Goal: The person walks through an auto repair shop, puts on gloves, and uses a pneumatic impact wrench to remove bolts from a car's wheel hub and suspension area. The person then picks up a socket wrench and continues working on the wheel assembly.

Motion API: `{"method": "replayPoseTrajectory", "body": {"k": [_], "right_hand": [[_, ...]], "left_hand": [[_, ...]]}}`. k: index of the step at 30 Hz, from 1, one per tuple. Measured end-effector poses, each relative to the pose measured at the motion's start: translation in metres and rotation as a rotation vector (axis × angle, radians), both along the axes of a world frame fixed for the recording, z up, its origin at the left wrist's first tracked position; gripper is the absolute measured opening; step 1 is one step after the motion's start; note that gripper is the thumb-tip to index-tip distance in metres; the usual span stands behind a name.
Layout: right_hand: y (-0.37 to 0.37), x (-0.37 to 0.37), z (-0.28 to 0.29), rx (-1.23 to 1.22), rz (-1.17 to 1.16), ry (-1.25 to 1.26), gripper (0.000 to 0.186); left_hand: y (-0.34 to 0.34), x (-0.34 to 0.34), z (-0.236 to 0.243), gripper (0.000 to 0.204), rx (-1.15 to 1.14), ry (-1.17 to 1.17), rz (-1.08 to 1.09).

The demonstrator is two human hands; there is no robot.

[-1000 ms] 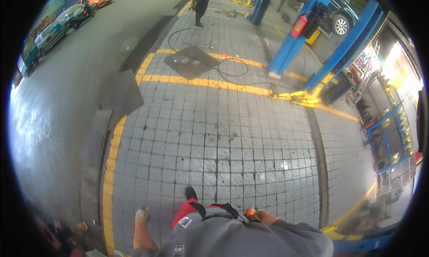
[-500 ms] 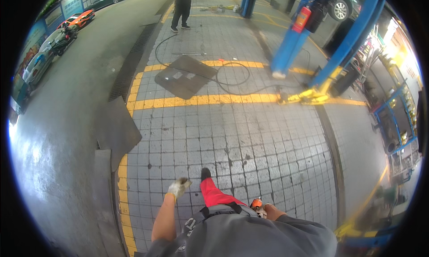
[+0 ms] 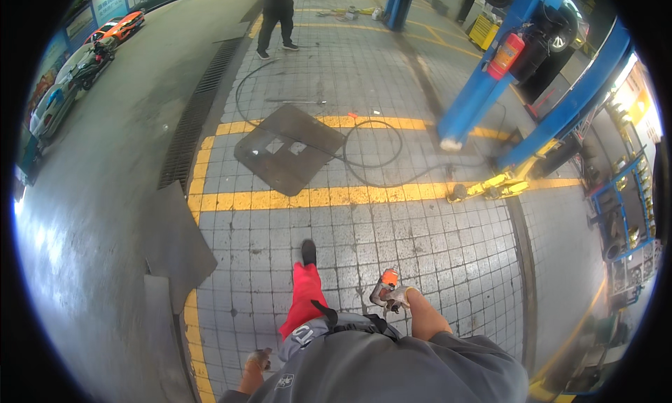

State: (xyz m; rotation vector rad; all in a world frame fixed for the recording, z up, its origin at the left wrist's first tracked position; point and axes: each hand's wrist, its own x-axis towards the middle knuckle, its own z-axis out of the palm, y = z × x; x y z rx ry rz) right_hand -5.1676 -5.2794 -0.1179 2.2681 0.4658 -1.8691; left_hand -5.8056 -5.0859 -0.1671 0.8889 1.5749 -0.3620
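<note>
My right hand (image 3: 400, 296), in a pale work glove, is closed round an orange and grey handheld power tool (image 3: 386, 282) in front of my right hip. The tool's orange end points away from me; its exact kind is not clear. My left hand (image 3: 260, 359), gloved too, hangs low beside my left hip. It touches nothing that I can see, and its fingers are too blurred to read. My foot in a dark shoe (image 3: 309, 252), below a red trouser leg (image 3: 304, 294), is out in front on the grey tiled floor (image 3: 420, 242).
Ahead lie a dark mat (image 3: 288, 151) and a looping black hose (image 3: 374, 182). Blue lift posts (image 3: 476, 88) with yellow arms (image 3: 497, 186) and a fire extinguisher (image 3: 506, 56) rise on the right. Another person (image 3: 277, 18) stands beyond. A floor grate (image 3: 199, 102) runs along the left.
The mat and lift are nearer as I walk forward. My right hand has swung forward with the tool, while my left hand has swung back to my side.
</note>
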Motion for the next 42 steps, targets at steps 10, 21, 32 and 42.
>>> {"method": "replayPoseTrajectory", "body": {"k": [10, 21, 32, 42], "right_hand": [[0.163, 0.166, 0.003, -0.010, -0.160, -0.040, 0.053], [0.267, 0.352, -0.028, -0.010, -0.408, 0.019, 0.053], [0.454, 0.682, -0.062, 0.152, -0.249, -0.130, 0.052], [0.609, 0.875, 0.034, 0.254, -0.378, -0.198, 0.050]], "left_hand": [[0.358, 0.278, -0.070, 0.036, 0.224, -0.093, -0.535], [0.704, 0.736, 0.048, 0.050, 0.769, -0.186, -0.657], [0.764, 1.195, 0.256, 0.079, 0.922, -0.593, -1.164], [0.696, 1.477, 0.728, 0.048, 1.554, -1.663, -1.092]]}}
